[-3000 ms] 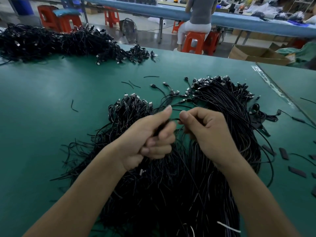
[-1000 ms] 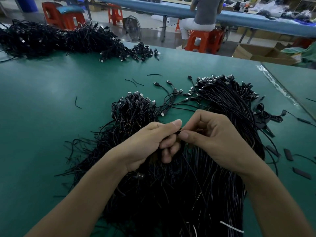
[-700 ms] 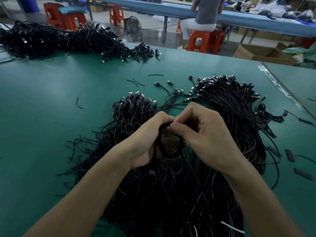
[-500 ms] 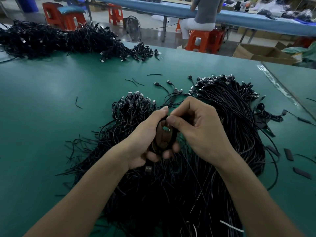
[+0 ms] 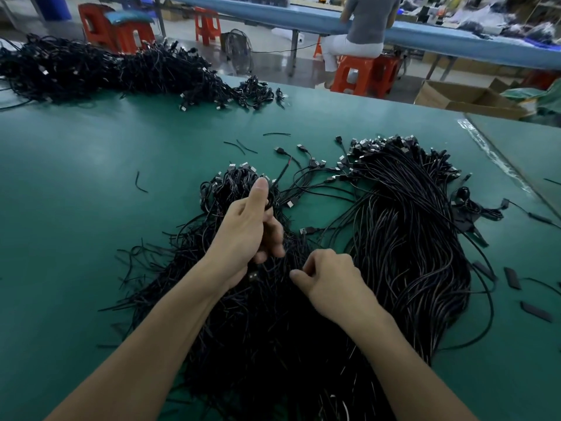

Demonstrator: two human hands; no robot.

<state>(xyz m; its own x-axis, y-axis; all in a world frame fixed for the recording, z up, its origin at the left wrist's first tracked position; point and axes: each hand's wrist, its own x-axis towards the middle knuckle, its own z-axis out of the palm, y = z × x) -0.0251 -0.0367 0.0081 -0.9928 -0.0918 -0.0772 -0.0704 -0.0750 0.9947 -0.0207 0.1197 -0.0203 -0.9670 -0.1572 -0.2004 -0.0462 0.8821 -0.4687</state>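
Observation:
A big heap of loose black cables (image 5: 406,226) with USB plugs lies on the green table (image 5: 91,192), running down under my forearms. Left of it sits a smaller pile of coiled cables (image 5: 230,185). My left hand (image 5: 246,235) grips a coiled black cable just above that smaller pile, thumb pointing up. My right hand (image 5: 329,279) is lower, on the heap, fingers curled down into the strands; thumb and forefinger seem to pinch one cable.
Another long mound of black cables (image 5: 106,68) fills the far left of the table. Short black strips (image 5: 513,278) and stray cable pieces lie at the right. A second table (image 5: 534,153) adjoins on the right. Behind are a cardboard box (image 5: 464,98), orange stools and a seated person (image 5: 367,25).
Both hands were together winding a cable into a loop. Now they are apart: the left keeps the coil and moved up-left over the small pile, the right dropped down to the heap.

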